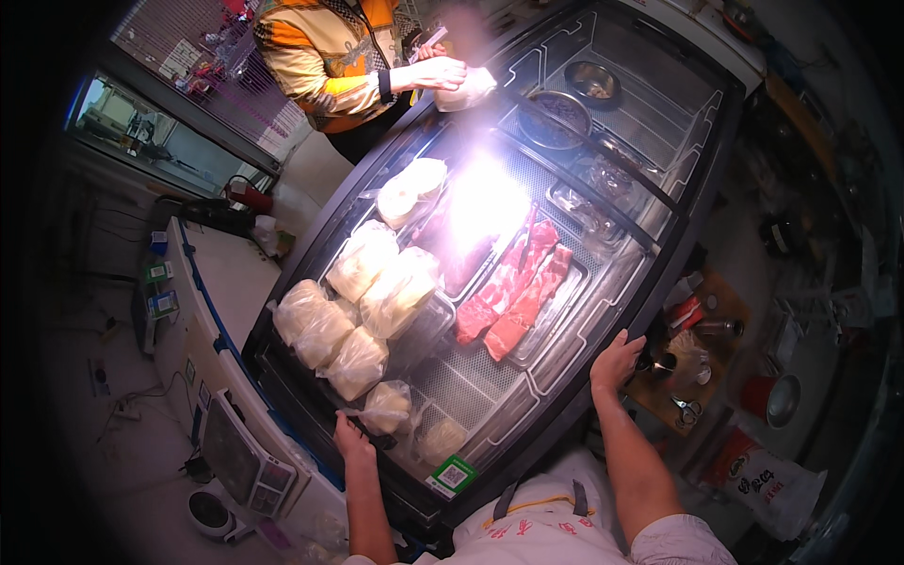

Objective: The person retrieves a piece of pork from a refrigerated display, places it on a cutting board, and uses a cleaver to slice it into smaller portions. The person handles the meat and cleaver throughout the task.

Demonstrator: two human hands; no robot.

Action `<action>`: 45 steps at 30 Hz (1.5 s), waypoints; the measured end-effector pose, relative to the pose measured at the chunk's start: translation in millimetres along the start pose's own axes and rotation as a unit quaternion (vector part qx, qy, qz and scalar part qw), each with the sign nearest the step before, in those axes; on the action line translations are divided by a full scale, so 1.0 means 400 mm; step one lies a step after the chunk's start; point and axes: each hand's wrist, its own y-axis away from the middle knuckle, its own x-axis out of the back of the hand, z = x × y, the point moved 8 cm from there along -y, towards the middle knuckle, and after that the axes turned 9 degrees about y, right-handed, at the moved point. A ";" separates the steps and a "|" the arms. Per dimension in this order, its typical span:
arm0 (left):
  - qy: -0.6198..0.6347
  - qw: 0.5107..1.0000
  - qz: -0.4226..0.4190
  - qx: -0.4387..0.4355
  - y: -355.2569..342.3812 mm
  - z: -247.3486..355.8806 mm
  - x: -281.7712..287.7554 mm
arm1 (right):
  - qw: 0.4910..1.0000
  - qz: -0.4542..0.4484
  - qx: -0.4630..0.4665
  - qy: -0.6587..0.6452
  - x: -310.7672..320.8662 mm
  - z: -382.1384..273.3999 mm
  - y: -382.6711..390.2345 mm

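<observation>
- Left hand [353, 438] is at the near left corner of the display case [556, 421], its fingers close together beside a small clear bag [388, 407]; whether they grip its plastic, I cannot tell.
- Right hand [616, 362] is at the outer right side of the case, its fingers partly bent; what it holds, if anything, I cannot tell.
- This small bag lies inside the case, near its left corner. If it is pulled only by thin plastic, it could tear or slip, I think.
- Larger pale bags [306, 322] crowd the left side of the case; a knock at one could make its neighbours slide.
- Careless movement of the right hand could push the dark round item [665, 362], just outside the case.
- Strong glare over the case's middle could hide a bad placement beside the raw meat [516, 320].
</observation>
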 end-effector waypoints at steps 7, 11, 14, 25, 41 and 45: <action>0.014 1.000 -0.019 -0.003 0.014 -0.029 -0.048 | 1.000 0.008 0.019 0.000 0.008 0.007 -0.016; 0.004 1.000 -0.020 -0.002 -0.027 -0.036 -0.036 | 1.000 0.013 0.026 0.000 -0.016 -0.003 -0.028; 0.010 1.000 -0.023 -0.008 -0.027 -0.027 -0.034 | 1.000 0.007 0.025 -0.011 -0.027 -0.023 -0.023; -0.305 0.677 -0.222 -0.632 0.578 0.310 -0.783 | 0.999 0.030 -0.012 -0.016 -0.036 0.037 -0.037; -0.529 0.383 -0.225 -0.723 0.248 0.259 -1.612 | 0.999 0.025 0.012 0.047 -0.032 0.006 -0.090; -0.531 0.348 -0.287 -0.717 0.132 0.273 -1.668 | 0.999 0.032 0.023 0.010 -0.047 -0.004 -0.089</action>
